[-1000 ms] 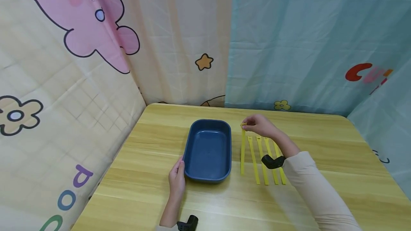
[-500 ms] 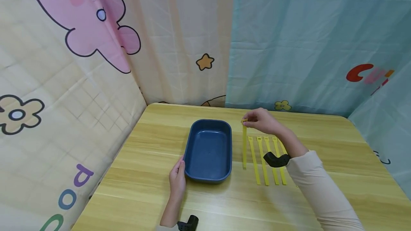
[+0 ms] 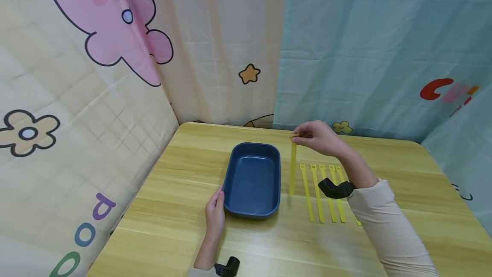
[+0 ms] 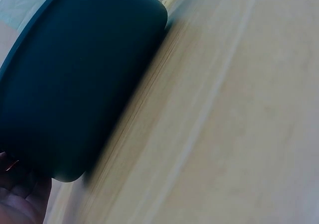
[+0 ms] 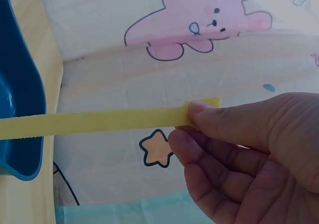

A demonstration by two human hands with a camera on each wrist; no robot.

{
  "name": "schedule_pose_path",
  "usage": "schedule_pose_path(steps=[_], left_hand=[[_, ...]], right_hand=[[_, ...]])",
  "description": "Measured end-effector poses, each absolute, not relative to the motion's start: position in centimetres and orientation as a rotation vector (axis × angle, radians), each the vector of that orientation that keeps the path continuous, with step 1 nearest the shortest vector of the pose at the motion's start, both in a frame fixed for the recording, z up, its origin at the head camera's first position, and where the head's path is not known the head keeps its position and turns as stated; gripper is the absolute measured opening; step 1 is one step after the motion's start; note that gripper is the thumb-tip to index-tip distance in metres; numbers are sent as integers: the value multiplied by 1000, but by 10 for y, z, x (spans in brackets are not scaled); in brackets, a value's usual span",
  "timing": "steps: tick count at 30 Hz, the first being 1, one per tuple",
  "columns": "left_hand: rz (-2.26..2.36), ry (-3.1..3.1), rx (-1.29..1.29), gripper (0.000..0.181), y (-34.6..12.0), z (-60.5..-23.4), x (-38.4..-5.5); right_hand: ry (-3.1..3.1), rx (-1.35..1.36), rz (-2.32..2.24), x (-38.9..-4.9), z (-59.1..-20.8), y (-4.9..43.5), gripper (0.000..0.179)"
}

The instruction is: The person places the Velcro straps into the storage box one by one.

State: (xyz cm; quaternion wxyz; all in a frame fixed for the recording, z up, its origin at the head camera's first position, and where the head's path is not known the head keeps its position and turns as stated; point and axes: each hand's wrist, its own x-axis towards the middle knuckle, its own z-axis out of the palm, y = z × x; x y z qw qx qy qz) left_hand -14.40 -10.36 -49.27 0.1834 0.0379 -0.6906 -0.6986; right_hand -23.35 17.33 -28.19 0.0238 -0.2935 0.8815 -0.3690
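My right hand [image 3: 317,137] pinches a yellow cable tie [image 3: 293,170] by its wider slotted head, between thumb and fingertips. The strip hangs down just right of a blue plastic tub [image 3: 252,183]; in the right wrist view the flat tie [image 5: 109,120] stretches left across the tub's edge. My left hand [image 3: 215,213] holds the tub at its near left corner, and in the left wrist view its fingers [image 4: 25,199] curl by the tub's end. Several more yellow cable ties [image 3: 307,193] lie side by side under the right forearm, which partly hides some.
The tub stands on a wood-grain table [image 3: 173,191]. Printed cloth curtains [image 3: 215,54] rise behind the table and along both sides. Each wrist wears a black camera mount [image 3: 336,188].
My right hand has lifted up and toward the back of the table, raising the yellow cable tie from among the others. The left hand keeps its hold on the tub.
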Motion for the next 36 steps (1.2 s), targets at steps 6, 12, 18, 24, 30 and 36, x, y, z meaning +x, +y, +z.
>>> schedule_pose_path(steps=[6, 12, 18, 24, 30, 36], left_hand=[[-1962, -1958, 128, 35, -102, -490, -143], [-1982, -1936, 139, 31, -101, -474, -138], [-2003, -1922, 158, 31, -102, -481, -141], [-2005, -1926, 156, 32, -102, -489, -144], [-2000, -1941, 188, 31, -99, -474, -138], [-1973, -1948, 187, 31, -101, -477, -140]], right_hand=[[2656, -955, -1213, -231, -273, 167, 16], [2551, -986, -1293, -233, -275, 153, 17], [2493, -986, -1343, -229, -280, 139, 17], [2477, -948, -1358, -222, -290, 118, 16], [2452, -967, -1402, -238, -332, 96, 16], [2416, -925, -1455, -237, -352, 74, 16]])
